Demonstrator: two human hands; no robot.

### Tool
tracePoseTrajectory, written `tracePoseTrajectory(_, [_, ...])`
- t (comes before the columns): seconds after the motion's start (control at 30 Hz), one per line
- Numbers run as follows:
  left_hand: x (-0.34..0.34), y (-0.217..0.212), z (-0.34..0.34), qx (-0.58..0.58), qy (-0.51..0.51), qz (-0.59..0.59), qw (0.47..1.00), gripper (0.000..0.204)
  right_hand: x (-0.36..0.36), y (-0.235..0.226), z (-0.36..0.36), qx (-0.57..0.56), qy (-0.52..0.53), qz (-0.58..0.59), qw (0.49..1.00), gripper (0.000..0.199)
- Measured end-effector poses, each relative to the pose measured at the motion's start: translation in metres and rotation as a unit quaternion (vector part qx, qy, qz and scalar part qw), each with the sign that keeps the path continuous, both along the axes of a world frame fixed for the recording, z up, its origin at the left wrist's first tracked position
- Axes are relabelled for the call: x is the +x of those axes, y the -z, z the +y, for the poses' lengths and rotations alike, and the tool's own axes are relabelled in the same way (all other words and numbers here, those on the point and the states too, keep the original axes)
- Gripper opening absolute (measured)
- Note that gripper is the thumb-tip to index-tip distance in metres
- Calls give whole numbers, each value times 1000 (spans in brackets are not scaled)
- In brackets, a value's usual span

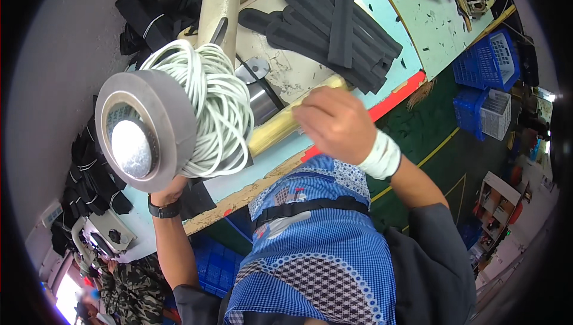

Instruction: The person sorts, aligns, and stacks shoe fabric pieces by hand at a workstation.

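My right hand (337, 125) is over the yellow-wrapped front edge (274, 134) of the sewing machine bed. Its fingers are bent and pressed together; whether anything thin is between them I cannot make out. Only the back part of my left hand (170, 191) shows, below a large grey tape roll (173, 101); its fingers are hidden. Beside the roll hangs a thick coil of white cord (218, 104), covering the work area from view. The cream sewing machine arm (222, 11) rises behind the coil. Dark grey fabric strips (340, 23) lie piled on the machine bed, beyond my right hand.
Bundles of black pieces (143, 17) tied with white bands lie at the left by the wall. Another machine (104, 235) and a person in camouflage clothing (134, 292) are at lower left. Blue baskets (486, 59) stand at right. Red tape (397, 95) covers the table edge.
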State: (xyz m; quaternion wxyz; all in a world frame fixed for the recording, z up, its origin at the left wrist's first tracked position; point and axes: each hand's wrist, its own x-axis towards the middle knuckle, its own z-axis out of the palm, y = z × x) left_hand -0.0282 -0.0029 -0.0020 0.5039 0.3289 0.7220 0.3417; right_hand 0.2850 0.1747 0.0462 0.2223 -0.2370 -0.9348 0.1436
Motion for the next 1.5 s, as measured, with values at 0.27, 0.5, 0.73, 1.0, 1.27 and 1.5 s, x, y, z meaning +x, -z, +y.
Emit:
tracePoseTrajectory(0.27, [20,0,21,-2,15,-39,999,12,-27,-6,7,-179,15,-6,984,22])
tracePoseTrajectory(0.5, [11,-17,9,-33,-8,-68,997,15,36,-90,27,58,158,92,981,26])
tracePoseTrajectory(0.73, [19,-15,20,-49,2,-207,977,22,9,-37,38,-11,32,-2,999,23])
tracePoseTrajectory(1.0, [21,-10,23,-19,161,-80,984,31,-11,-30,31,-255,-8,-22,967,13])
tracePoseTrajectory(1.27, [41,-57,24,-205,173,-174,948,34,17,-61,64,85,110,44,989,12])
tracePoseTrajectory(1.5, [89,-59,-11,-158,170,-284,930,28,5,-16,73,36,312,-130,941,76])
